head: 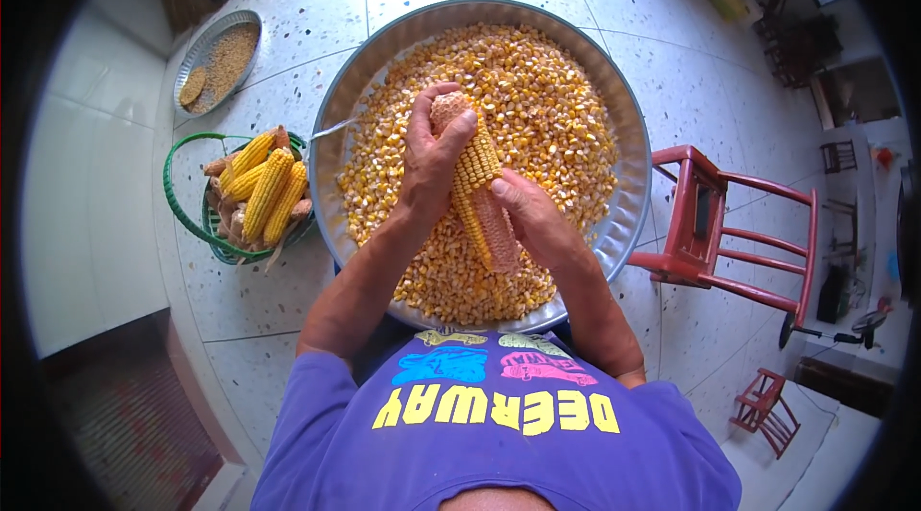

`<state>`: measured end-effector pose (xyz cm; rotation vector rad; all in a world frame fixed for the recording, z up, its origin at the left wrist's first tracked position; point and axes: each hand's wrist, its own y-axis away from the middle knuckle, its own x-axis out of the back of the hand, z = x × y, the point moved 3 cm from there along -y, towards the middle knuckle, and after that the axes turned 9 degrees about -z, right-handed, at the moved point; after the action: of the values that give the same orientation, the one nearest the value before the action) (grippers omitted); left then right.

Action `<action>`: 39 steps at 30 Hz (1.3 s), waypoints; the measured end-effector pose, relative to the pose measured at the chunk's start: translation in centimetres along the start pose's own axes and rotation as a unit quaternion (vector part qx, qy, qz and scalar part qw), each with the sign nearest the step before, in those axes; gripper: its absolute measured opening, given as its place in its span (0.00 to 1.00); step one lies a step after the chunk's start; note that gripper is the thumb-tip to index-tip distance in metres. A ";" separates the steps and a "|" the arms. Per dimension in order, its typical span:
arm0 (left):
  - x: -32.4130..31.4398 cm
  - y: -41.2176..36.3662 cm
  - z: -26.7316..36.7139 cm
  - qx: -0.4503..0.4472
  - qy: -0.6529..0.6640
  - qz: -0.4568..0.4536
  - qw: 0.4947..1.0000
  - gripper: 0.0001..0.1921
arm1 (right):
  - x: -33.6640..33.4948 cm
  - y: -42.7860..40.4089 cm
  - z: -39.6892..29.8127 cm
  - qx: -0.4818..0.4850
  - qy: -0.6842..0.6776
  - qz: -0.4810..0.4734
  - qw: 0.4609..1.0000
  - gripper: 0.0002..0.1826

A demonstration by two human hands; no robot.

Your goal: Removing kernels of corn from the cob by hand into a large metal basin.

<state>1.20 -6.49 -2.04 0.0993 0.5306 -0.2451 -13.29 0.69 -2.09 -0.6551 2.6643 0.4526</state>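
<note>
A partly shelled ear of corn (478, 165) slants above the large round metal basin (639, 151). Yellow kernels cover its upper part and a strip along one side; the lower right shows bare pinkish cob. My left hand (430, 158) wraps its upper end, thumb across it. A bare cob end (450, 111) pokes out between that thumb and fingers; I cannot tell whether it belongs to the same ear. My right hand (536, 217) holds the lower part from the right, its thumb against the kernel edge. Loose corn kernels (540, 101) fill much of the basin.
Left of the basin stands a green basket (188, 217) with several yellow ears (268, 194) and bare cobs. Behind it lies an oval tray (203, 54) of small grains. A red wooden chair (691, 216) sits close on the right, a smaller red chair (763, 403) farther off.
</note>
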 end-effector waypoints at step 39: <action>0.9 -0.1 0.2 -0.067 -0.034 0.075 0.994 0.23 | -3.6 0.8 -4.2 0.206 0.522 0.229 0.795 0.13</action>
<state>2.03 -6.77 -2.33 -0.0006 0.4673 -0.0654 -11.81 1.06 3.28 -0.0616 3.7854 -0.5966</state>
